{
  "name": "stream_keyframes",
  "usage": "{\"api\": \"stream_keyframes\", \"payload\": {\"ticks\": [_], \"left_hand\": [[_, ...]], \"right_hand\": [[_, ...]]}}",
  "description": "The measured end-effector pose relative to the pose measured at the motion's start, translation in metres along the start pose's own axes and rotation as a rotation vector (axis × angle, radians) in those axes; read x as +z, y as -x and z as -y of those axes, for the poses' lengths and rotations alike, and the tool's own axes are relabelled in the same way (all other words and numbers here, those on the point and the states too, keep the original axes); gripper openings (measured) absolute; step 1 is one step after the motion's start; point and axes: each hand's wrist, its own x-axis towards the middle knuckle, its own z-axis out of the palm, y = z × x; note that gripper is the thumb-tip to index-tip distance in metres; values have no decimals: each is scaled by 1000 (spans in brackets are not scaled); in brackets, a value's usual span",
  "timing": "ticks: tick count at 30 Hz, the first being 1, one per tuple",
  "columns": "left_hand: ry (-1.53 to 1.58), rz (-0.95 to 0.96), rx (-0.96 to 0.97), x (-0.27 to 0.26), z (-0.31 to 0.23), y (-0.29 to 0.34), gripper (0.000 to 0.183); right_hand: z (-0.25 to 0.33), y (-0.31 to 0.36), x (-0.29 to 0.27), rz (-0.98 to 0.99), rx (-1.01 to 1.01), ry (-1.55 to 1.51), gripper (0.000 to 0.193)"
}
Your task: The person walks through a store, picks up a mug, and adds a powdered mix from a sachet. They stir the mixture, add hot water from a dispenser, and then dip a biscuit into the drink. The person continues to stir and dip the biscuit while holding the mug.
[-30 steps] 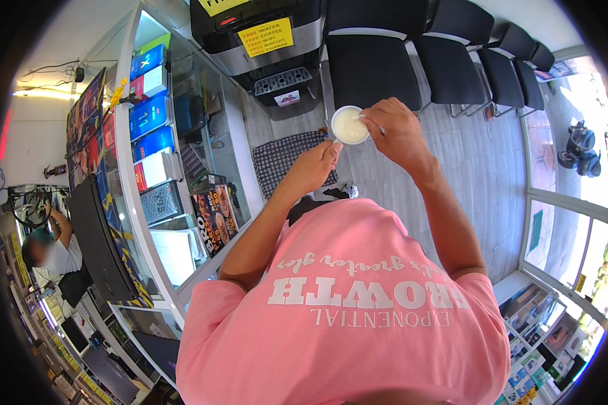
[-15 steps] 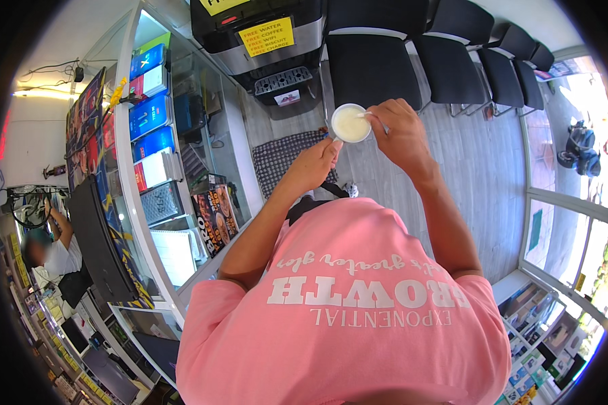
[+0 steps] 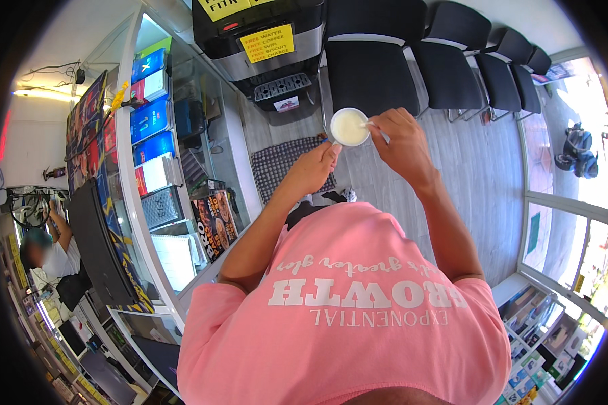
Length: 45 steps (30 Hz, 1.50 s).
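Observation:
A white cup [image 3: 348, 144] with a pale, creamy liquid [image 3: 349, 126] in it is held out in front of my body, above the floor. My left hand [image 3: 314, 166] is closed on the cup's lower left side, where its handle seems to be. From the right, my right hand [image 3: 405, 145] pinches a pale spoon [image 3: 366, 124]. The spoon's tip reaches over the rim into the liquid, and its bowl is not visible. The fingers of both hands are curled.
A black drinks machine [image 3: 280, 86] stands ahead, beside a row of black chairs [image 3: 368, 74]. Along my left runs a glass display case [image 3: 175, 169] with boxes. A dark checked mat [image 3: 280, 165] lies on the grey floor. Another person [image 3: 57, 256] is at the far left.
My right hand has shifted slightly downward and right, and the spoon with it. The cup has moved a little to the left and stays in my left hand.

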Motion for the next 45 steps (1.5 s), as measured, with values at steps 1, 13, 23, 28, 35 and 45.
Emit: {"api": "stream_keyframes", "payload": {"ticks": [1, 13, 23, 28, 35, 45], "left_hand": [[4, -1, 0, 0, -1, 0, 59], [10, -9, 7, -4, 1, -2, 59], [-6, -39, 9, -7, 2, 4, 59], [-15, -40, 15, -10, 6, 8, 60], [11, -52, -2, -15, 14, 10, 61], [14, -52, -3, -21, 7, 12, 61]], "right_hand": [[4, 4, -1, 19, -4, -18, 6], [3, 2, 1, -15, -7, -8, 9], [5, -15, 10, -56, -42, -21, 8], [18, -3, 6, 55, -128, -103, 9], [16, -24, 17, -5, -52, -55, 7], [20, -27, 25, -14, -86, -87, 7]]}}
